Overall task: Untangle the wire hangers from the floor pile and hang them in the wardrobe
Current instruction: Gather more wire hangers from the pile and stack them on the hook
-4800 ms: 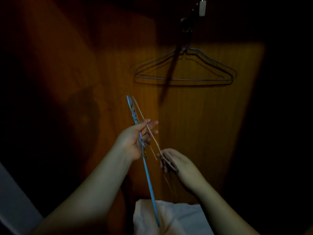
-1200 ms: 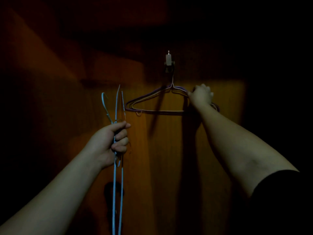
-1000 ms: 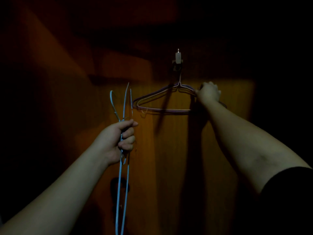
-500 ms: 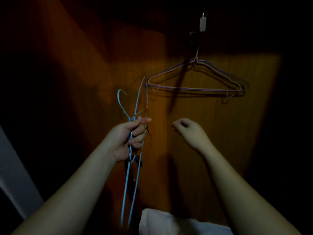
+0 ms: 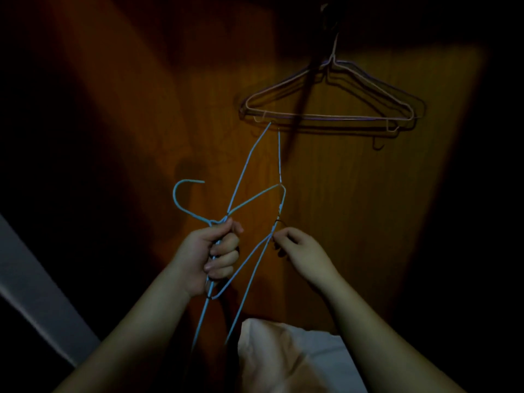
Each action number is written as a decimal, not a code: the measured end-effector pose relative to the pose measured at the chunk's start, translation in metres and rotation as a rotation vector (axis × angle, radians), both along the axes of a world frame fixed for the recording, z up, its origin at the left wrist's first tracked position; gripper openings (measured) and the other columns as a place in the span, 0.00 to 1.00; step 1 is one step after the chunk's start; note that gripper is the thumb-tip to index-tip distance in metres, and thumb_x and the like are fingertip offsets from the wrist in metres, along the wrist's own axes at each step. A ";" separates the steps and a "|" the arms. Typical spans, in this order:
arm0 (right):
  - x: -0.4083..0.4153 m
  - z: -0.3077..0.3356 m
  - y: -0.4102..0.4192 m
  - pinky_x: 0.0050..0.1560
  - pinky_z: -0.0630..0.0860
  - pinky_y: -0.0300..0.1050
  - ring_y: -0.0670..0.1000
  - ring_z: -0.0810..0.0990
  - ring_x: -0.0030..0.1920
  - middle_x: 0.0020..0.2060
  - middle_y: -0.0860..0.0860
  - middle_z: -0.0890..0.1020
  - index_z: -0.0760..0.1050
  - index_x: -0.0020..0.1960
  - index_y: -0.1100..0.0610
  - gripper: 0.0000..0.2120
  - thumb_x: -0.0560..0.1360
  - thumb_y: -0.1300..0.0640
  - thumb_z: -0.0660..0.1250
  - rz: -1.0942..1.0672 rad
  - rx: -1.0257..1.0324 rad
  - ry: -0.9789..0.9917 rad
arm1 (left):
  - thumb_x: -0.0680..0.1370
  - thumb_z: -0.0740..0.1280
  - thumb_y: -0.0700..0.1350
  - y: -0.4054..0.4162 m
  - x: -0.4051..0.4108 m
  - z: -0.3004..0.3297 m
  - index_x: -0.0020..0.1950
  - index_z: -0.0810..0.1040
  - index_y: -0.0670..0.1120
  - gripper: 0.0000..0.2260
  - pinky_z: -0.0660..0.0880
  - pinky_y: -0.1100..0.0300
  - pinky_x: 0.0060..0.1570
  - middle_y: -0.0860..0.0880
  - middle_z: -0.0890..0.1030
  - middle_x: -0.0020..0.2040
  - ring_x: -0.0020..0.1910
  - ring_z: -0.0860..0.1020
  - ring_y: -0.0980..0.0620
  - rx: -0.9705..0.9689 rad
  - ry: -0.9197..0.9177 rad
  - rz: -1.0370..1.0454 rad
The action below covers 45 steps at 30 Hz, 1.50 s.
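Blue wire hangers (image 5: pixel 241 194), tangled together, sit in your two hands in front of the wooden wardrobe panel (image 5: pixel 340 208). Your left hand (image 5: pixel 208 258) has its grip wrapped tight round the twisted necks, fingers curled over the wires, with one blue hook (image 5: pixel 181 194) curving up and out to the left above your knuckles. From that fist two straight wire runs rise toward the hangers on the wall, and a bent shoulder juts to the right. Longer blue wires drop below your fist and pass down between your forearms, out of sight near the pale cloth (image 5: pixel 283 361) at the bottom edge of the view.

Your right hand (image 5: pixel 303 251) is just beside the left, its grip pinching a wire where the blue strands cross, thumb and forefinger pressed together on it. What exactly it pinches is hard to tell in the dim light.

Higher up on the panel, well apart from your hands, pinkish wire hangers (image 5: pixel 329 116) hang already from a dark peg (image 5: pixel 330 17), their shadows doubled on the wood. A grey strip (image 5: pixel 37 302) slants across the lower left corner.
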State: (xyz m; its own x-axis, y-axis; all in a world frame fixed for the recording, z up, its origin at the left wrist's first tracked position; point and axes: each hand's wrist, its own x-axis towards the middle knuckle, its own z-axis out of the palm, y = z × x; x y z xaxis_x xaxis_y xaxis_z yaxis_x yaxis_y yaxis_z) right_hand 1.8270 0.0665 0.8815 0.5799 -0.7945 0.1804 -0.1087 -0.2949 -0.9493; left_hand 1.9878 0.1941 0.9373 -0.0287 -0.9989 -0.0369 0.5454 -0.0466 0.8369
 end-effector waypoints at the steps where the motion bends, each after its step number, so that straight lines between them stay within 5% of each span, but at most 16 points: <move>1: 0.001 0.002 0.001 0.37 0.69 0.32 0.39 0.76 0.34 0.38 0.48 0.80 0.78 0.44 0.57 0.12 0.81 0.53 0.62 0.007 0.000 0.002 | 0.61 0.83 0.48 0.001 0.000 -0.003 0.40 0.80 0.42 0.17 0.60 0.72 0.15 0.52 0.62 0.21 0.14 0.60 0.58 0.006 -0.005 -0.002; 4: 0.007 0.013 0.004 0.39 0.69 0.35 0.40 0.76 0.35 0.37 0.45 0.80 0.79 0.44 0.56 0.11 0.81 0.52 0.62 0.052 0.011 0.013 | 0.70 0.75 0.50 0.001 -0.004 -0.010 0.38 0.79 0.43 0.12 0.58 0.73 0.16 0.53 0.61 0.21 0.14 0.59 0.59 0.047 -0.033 0.044; 7: 0.005 0.031 -0.013 0.39 0.69 0.31 0.40 0.76 0.39 0.39 0.44 0.80 0.77 0.48 0.52 0.07 0.80 0.51 0.63 -0.125 -0.033 -0.035 | 0.77 0.60 0.51 0.002 -0.008 -0.014 0.35 0.78 0.43 0.17 0.55 0.75 0.17 0.52 0.58 0.21 0.13 0.56 0.59 0.107 -0.085 0.118; 11: -0.010 0.039 -0.058 0.43 0.72 0.45 0.49 0.78 0.43 0.48 0.53 0.82 0.76 0.54 0.53 0.13 0.80 0.45 0.61 -0.352 0.067 0.058 | 0.78 0.58 0.55 0.006 -0.009 -0.016 0.36 0.78 0.43 0.20 0.55 0.75 0.19 0.51 0.57 0.20 0.13 0.54 0.59 0.112 -0.159 0.137; 16: -0.027 0.022 -0.062 0.52 0.71 0.45 0.49 0.78 0.54 0.52 0.49 0.81 0.77 0.59 0.53 0.22 0.80 0.38 0.57 -0.113 0.037 0.405 | 0.76 0.62 0.58 0.009 -0.002 -0.021 0.36 0.78 0.42 0.21 0.57 0.74 0.17 0.52 0.58 0.19 0.13 0.55 0.59 0.096 -0.104 0.111; 19: -0.039 0.010 -0.055 0.52 0.71 0.41 0.44 0.79 0.48 0.46 0.44 0.82 0.79 0.51 0.49 0.16 0.80 0.41 0.58 0.050 0.047 0.366 | 0.70 0.70 0.59 0.011 0.000 -0.024 0.37 0.78 0.42 0.19 0.57 0.74 0.17 0.52 0.58 0.20 0.13 0.56 0.59 0.079 -0.101 0.106; 25: -0.062 0.005 -0.053 0.46 0.70 0.40 0.43 0.77 0.41 0.40 0.49 0.81 0.80 0.47 0.46 0.06 0.78 0.49 0.65 0.057 -0.065 0.296 | 0.83 0.55 0.53 0.005 -0.005 -0.034 0.46 0.74 0.38 0.19 0.53 0.70 0.19 0.51 0.59 0.22 0.15 0.54 0.57 0.084 -0.384 0.357; 29: -0.080 0.011 -0.059 0.40 0.67 0.43 0.45 0.73 0.35 0.34 0.48 0.78 0.81 0.46 0.47 0.07 0.78 0.47 0.66 -0.003 -0.117 0.317 | 0.84 0.56 0.52 -0.007 -0.002 -0.052 0.47 0.78 0.38 0.19 0.65 0.63 0.22 0.47 0.69 0.26 0.19 0.64 0.52 0.116 -0.575 0.573; 32: -0.095 0.014 -0.060 0.33 0.65 0.35 0.39 0.69 0.28 0.30 0.45 0.74 0.79 0.45 0.52 0.09 0.80 0.50 0.64 0.009 -0.072 0.319 | 0.84 0.58 0.50 -0.011 0.003 -0.061 0.48 0.79 0.40 0.16 0.72 0.61 0.27 0.43 0.77 0.34 0.22 0.72 0.51 0.153 -0.627 0.669; 39: -0.109 0.013 -0.065 0.24 0.60 0.36 0.43 0.65 0.23 0.26 0.48 0.71 0.77 0.42 0.55 0.12 0.81 0.51 0.62 -0.003 0.199 0.336 | 0.84 0.59 0.52 -0.007 0.001 -0.069 0.54 0.80 0.47 0.13 0.61 0.64 0.23 0.45 0.82 0.41 0.19 0.69 0.53 0.176 -0.702 0.615; 45: -0.111 0.022 -0.067 0.30 0.64 0.40 0.45 0.69 0.30 0.30 0.46 0.73 0.80 0.41 0.51 0.13 0.79 0.46 0.63 -0.063 0.107 0.595 | 0.84 0.57 0.54 -0.005 -0.011 -0.062 0.45 0.80 0.45 0.18 0.59 0.62 0.24 0.48 0.71 0.22 0.19 0.64 0.53 0.080 -0.739 0.592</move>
